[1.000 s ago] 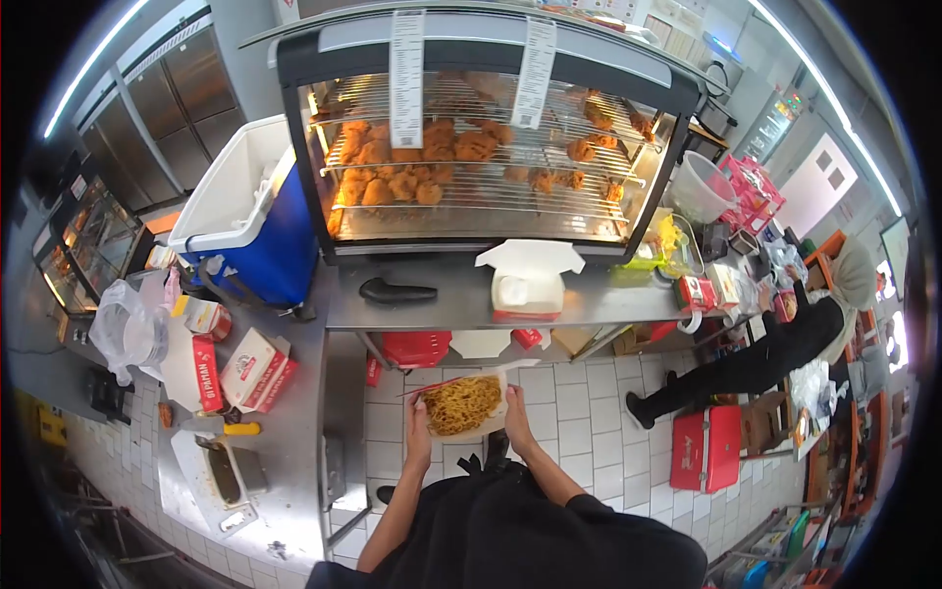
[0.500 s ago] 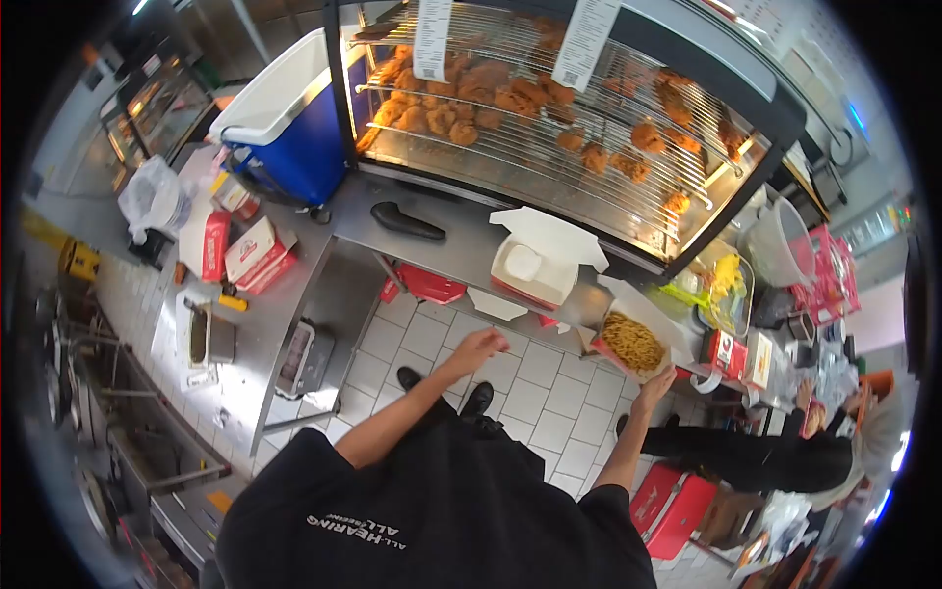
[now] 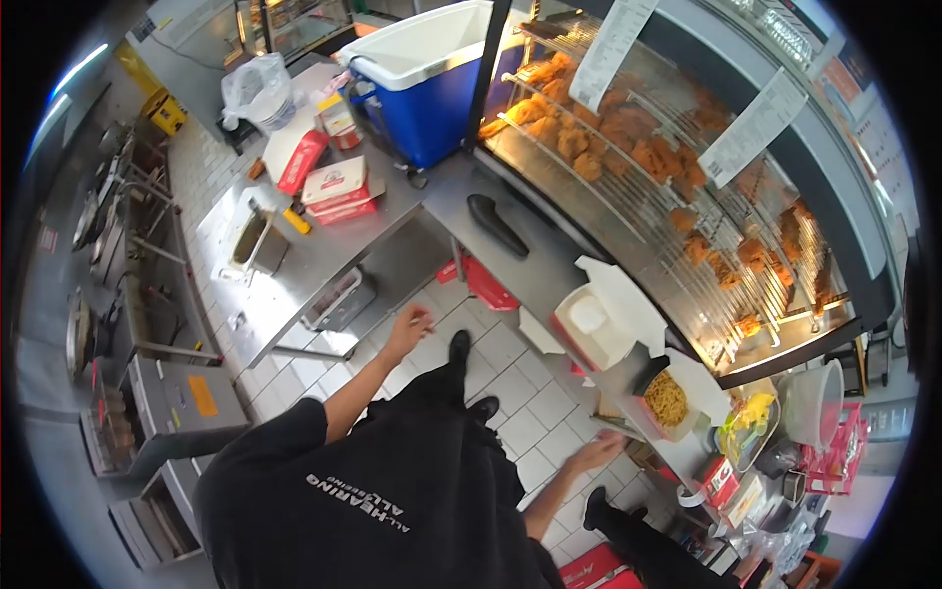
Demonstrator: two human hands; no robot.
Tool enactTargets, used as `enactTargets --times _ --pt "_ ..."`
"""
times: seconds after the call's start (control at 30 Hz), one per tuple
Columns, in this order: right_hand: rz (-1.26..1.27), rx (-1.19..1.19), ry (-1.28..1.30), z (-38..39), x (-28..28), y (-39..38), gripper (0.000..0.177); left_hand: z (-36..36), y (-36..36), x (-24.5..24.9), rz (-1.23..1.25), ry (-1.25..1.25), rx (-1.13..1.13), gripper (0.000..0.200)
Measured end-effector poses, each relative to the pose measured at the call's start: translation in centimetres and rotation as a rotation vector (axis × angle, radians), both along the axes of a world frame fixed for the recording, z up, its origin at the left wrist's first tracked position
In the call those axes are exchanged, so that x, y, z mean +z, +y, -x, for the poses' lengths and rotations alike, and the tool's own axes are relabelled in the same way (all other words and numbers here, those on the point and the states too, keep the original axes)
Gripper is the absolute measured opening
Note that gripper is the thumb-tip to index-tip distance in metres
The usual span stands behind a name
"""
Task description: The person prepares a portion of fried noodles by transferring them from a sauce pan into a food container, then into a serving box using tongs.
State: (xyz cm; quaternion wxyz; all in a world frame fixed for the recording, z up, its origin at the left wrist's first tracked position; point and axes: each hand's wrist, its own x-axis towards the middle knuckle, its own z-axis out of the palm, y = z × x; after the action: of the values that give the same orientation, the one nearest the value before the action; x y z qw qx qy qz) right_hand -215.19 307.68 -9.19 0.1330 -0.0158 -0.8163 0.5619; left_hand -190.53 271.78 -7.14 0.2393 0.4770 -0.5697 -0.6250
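Observation:
My left hand [image 3: 410,330] hangs over the floor in front of the counter, fingers loosely curved and apart, holding nothing visible. My right hand [image 3: 597,452] is empty, fingers stretched towards the counter's edge, just below an open box of noodles [image 3: 666,403]. A dark object [image 3: 651,374] shows at that box's upper left edge. Beside it, an open white and red box [image 3: 579,339] holds a white round tub [image 3: 589,313]. A black curved item [image 3: 497,224] lies further left on the counter [image 3: 456,206].
A heated glass cabinet [image 3: 628,231] with fried pieces stands behind the counter. A blue bin [image 3: 422,118] is at its left, near red and white boxes [image 3: 339,187] and a metal container [image 3: 257,240]. Another person's dark-clothed leg [image 3: 638,525] is at lower right.
The view has turned, so the counter and cabinet appear slanted and further right. My right hand has let go of the noodle box and moved away from it. A dark object now shows beside that box.

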Motion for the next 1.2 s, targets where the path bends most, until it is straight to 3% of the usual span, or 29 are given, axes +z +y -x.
enactTargets --times 0.07,0.1,0.13,0.17,0.23,0.27,0.3,0.33,0.37,0.47,0.5,0.53,0.6,0.67,0.7,0.77,0.8,0.93,1.0,1.07,1.13,1.2 --pt "0.171 0.258 -0.199 -2.9 0.4 -3.5 0.039 -2.6 -1.8 -3.3 0.079 -0.046 -0.071 0.030" --pt "0.116 0.364 -0.132 -3.1 1.7 -5.4 0.037 -3.2 -2.2 -3.5 0.195 -0.215 -0.154 0.046" --pt "0.030 0.474 -0.129 -2.2 5.8 -7.4 0.033 -3.3 -2.0 -2.9 0.126 -0.310 -0.167 0.059" --pt "-0.103 0.589 -0.013 -0.1 9.7 -8.9 0.033 -3.7 -2.4 -4.3 -0.017 -0.274 -0.219 0.064" --pt "-0.235 0.628 0.292 6.0 15.4 -10.8 0.035 -4.2 -3.4 -6.7 0.195 -0.355 -0.479 0.067" --pt "-0.330 0.580 0.354 9.1 18.7 -11.5 0.038 -3.8 -3.6 -7.3 0.230 -0.336 -0.507 0.062" --pt "-0.223 0.607 0.549 12.8 21.7 -12.5 0.029 -3.3 -3.9 -7.6 0.169 -0.195 -0.530 0.058" --pt "-0.192 0.478 0.517 14.1 27.2 -14.7 0.018 -2.9 -4.8 -7.9 0.104 -0.066 -0.556 0.054" --pt "-0.245 0.432 0.660 15.9 32.3 -16.3 0.011 -2.3 -5.8 -7.7 0.101 -0.059 -0.586 0.051" --pt "-0.286 0.336 1.014 22.5 43.7 -19.3 0.016 -0.1 -9.1 -5.9 0.003 0.091 -0.686 0.044" --pt "-0.405 0.189 0.869 24.7 46.4 -19.6 0.016 0.5 -10.3 -4.7 0.003 0.105 -0.731 0.042" --pt "-0.437 0.167 1.005 27.4 48.8 -19.7 0.017 1.0 -11.4 -3.9 -0.002 0.118 -0.768 0.040" --pt "-0.470 0.154 0.925 31.9 52.7 -19.7 0.019 2.1 -13.8 -2.4 0.017 0.132 -0.836 0.035" --pt "-0.593 0.126 0.843 40.7 54.3 -16.0 0.025 3.0 -15.1 2.4 0.226 -0.026 -0.995 0.030" --pt "-0.597 0.110 0.847 43.5 54.9 -14.2 0.025 3.4 -15.6 3.4 0.201 -0.147 -0.971 0.027" --pt "-0.634 -0.020 0.637 48.3 56.3 -11.3 0.029 3.2 -17.6 2.4 0.141 -0.107 -0.937 0.026" --pt "-0.634 -0.023 0.650 50.5 57.0 -9.9 0.029 3.9 -17.9 2.1 0.074 -0.075 -0.895 0.025" --pt "-0.786 -0.056 0.428 55.5 58.7 -6.8 0.036 11.4 -15.4 12.3 0.053 0.224 -0.737 0.019" --pt "-0.821 0.269 0.576 58.9 58.5 -5.9 0.042 16.9 -13.2 18.8 0.054 0.445 -0.754 0.014" --pt "-1.010 0.300 0.478 58.0 58.5 -7.6 0.048 22.6 -11.4 26.4 0.391 0.386 -0.978 0.011" --pt "-1.116 0.405 0.250 56.9 59.8 -9.9 0.039 27.8 -9.0 32.7 0.550 0.613 -1.149 0.010" --pt "-1.194 0.475 0.411 56.5 60.6 -10.0 0.032 32.3 -6.5 38.8 0.770 0.819 -1.300 0.011"
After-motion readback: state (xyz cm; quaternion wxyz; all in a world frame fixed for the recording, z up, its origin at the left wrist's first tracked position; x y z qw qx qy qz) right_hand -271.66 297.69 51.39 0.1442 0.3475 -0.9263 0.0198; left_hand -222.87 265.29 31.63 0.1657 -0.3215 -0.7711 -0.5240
